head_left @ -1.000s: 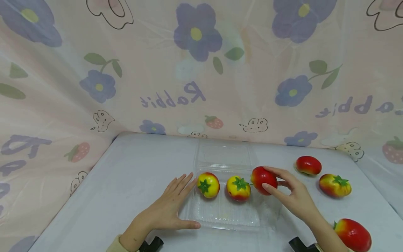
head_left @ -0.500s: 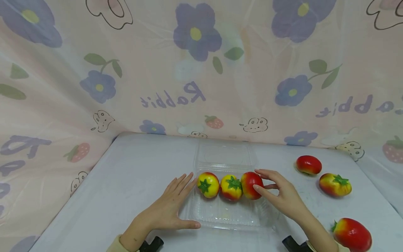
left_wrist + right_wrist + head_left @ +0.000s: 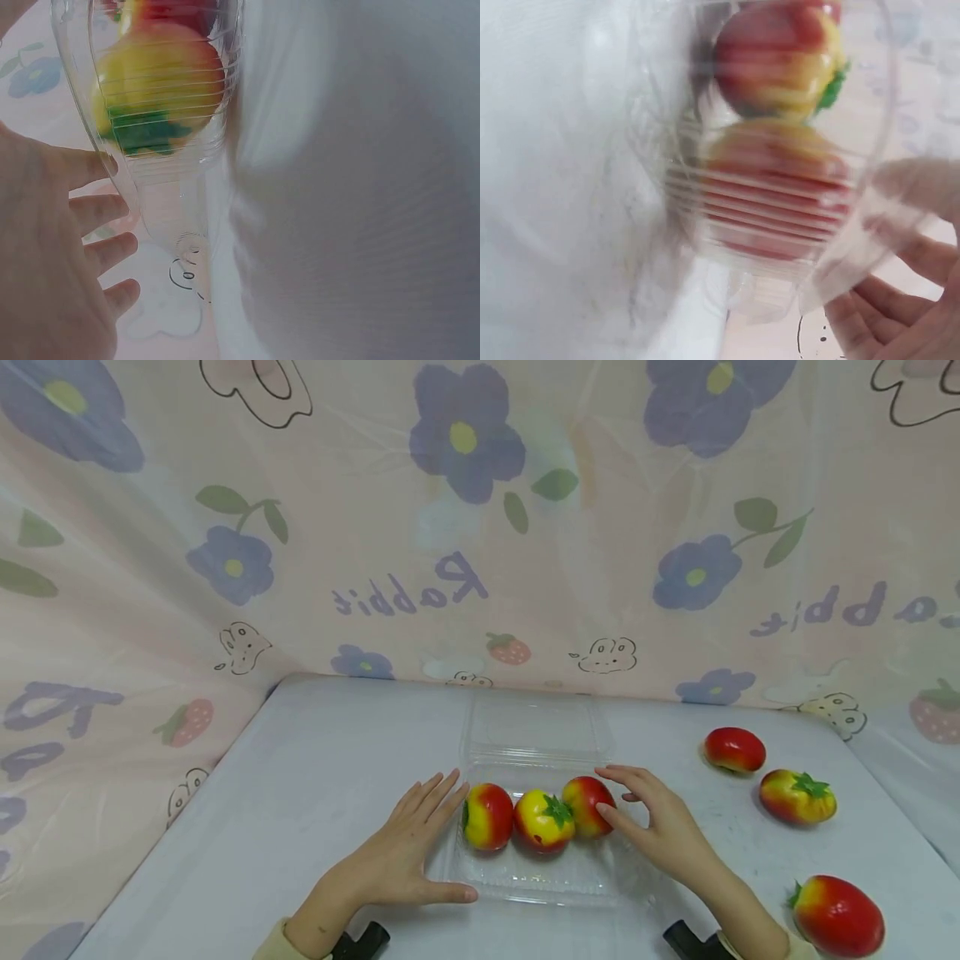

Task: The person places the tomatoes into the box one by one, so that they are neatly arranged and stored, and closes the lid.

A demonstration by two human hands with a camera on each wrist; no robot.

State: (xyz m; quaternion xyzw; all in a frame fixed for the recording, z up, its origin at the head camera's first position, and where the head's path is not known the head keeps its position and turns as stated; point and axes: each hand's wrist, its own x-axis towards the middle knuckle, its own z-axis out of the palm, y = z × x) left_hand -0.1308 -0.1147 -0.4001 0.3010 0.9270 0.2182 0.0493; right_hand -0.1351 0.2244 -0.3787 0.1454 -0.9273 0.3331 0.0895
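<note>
Three glossy red-and-yellow fruits with green leafy caps sit in a row in a clear plastic clamshell box [image 3: 536,887]: the left fruit [image 3: 489,818], the middle fruit [image 3: 542,822] and the right fruit [image 3: 587,806]. My left hand [image 3: 405,852] is spread, its fingertips at the box's left wall. The left wrist view shows those fingers [image 3: 105,214] straight against the clear rim. At the box's right side is my right hand [image 3: 663,822], thumb and fingers apart beside the right fruit. In the blurred right wrist view its fingers [image 3: 922,251] are loosely bent, with nothing visible between them.
The box's clear lid [image 3: 536,727] lies folded back behind it. To the right, on the white table [image 3: 345,752], are a red fruit [image 3: 735,750], a yellow-red fruit [image 3: 797,797] and a larger red fruit [image 3: 838,916]. A patterned cloth [image 3: 405,527] hangs at the back.
My right hand has carried the red fruit left into the box and loosened its hold. The middle fruit has shifted left, and the left fruit has rolled, its cap now facing left. My left hand stays still.
</note>
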